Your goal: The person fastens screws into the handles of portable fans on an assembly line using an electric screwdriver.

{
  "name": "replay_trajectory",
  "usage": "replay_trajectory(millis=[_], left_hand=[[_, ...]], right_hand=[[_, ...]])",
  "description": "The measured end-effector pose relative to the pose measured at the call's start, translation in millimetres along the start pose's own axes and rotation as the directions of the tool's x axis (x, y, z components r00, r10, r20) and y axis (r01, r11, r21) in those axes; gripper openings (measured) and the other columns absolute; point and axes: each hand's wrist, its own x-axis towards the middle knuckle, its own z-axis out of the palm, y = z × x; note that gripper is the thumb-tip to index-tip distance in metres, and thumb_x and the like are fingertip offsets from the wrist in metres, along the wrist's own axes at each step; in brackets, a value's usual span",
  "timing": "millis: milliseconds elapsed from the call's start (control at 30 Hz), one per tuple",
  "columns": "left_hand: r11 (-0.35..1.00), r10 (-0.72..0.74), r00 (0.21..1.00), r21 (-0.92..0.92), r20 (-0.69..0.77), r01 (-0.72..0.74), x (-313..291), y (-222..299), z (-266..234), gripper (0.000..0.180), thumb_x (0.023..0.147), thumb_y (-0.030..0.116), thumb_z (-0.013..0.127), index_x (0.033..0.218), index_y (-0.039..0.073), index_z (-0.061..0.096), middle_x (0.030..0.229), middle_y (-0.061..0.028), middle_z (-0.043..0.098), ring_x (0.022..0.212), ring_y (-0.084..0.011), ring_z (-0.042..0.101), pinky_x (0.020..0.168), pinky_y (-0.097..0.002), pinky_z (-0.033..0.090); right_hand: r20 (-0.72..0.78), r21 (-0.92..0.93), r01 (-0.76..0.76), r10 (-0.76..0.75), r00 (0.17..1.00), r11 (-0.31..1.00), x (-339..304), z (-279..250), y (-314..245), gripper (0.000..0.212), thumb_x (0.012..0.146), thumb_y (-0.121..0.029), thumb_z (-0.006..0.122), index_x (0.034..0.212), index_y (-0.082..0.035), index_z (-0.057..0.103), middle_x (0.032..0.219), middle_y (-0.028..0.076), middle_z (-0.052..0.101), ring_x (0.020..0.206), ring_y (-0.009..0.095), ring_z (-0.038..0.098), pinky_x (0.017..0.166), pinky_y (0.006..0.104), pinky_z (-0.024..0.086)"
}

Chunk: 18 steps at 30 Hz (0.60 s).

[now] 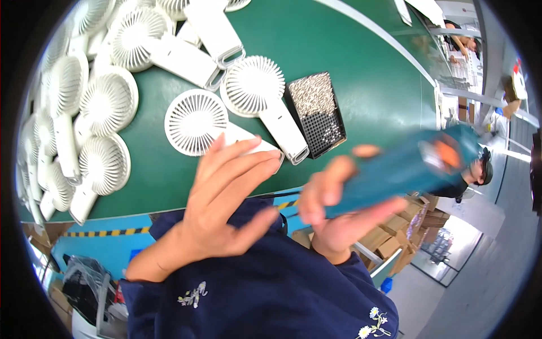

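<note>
In my right hand (333, 198) is a teal, thick-bodied power tool that looks like an electric screwdriver (395, 169), with an orange patch, raised over the right side of the bench and smeared by motion. My left hand (217, 200) is spread, its fingertips over the handle of a white handheld fan (195, 121); I cannot tell whether they touch it. Part of that handle is hidden by the fingers. Beside it lies a second white fan (254, 85), its handle pointing toward me. Right of that sits a black perforated tray (316, 129) with many small silvery screws (312, 93).
More white fans (107, 104) are heaped along the left and far left of the green bench (372, 90). Cardboard boxes (389, 237) stand below at the right. Another person (477, 169) is at the right, partly behind the tool; one more (463, 42) sits farther off.
</note>
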Motion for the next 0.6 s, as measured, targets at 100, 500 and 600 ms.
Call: replay_trajectory(millis=[100, 500, 600], left_hand=[[0.707, -0.206, 0.975, -0.677, 0.079, 0.204, -20.9, -1.5, 7.9, 0.101, 0.08, 0.039, 0.074, 0.147, -0.009, 0.018, 0.143, -0.0273, 0.04, 0.136, -0.035, 0.039, 0.112, -0.0463, 0.028], [0.149, -0.038, 0.98, -0.968, 0.196, 0.2, -57.3, -45.9, -51.5, 0.014, 0.081, -0.003, 0.06, 0.093, -0.001, 0.053, 0.08, -0.0243, 0.065, 0.071, -0.0344, 0.066, 0.067, -0.045, 0.057], [0.237, -0.076, 0.982, -0.953, 0.175, 0.188, -60.8, -56.6, -44.4, 0.016, 0.08, -0.004, 0.06, 0.093, 0.0, 0.051, 0.077, -0.0219, 0.063, 0.074, -0.0332, 0.065, 0.068, -0.0432, 0.055]], right_hand=[[0.209, -0.436, -0.317, 0.437, 0.875, 0.842, -15.1, 13.5, 0.4, 0.066, 0.098, -0.033, 0.052, 0.144, 0.003, 0.022, 0.114, 0.019, 0.052, 0.094, 0.027, 0.059, 0.083, 0.0364, 0.05], [0.44, -0.894, 0.443, 0.056, 0.896, -0.069, 9.9, -5.4, 28.6, 0.053, 0.073, -0.032, 0.081, 0.114, -0.004, 0.06, 0.137, 0.023, 0.04, 0.125, 0.039, 0.043, 0.1, 0.0471, 0.037], [0.348, -0.933, 0.342, -0.04, 0.937, -0.113, 6.6, 1.9, 44.2, 0.061, 0.07, -0.037, 0.083, 0.115, -0.005, 0.059, 0.136, 0.028, 0.038, 0.124, 0.043, 0.04, 0.097, 0.0498, 0.035]])
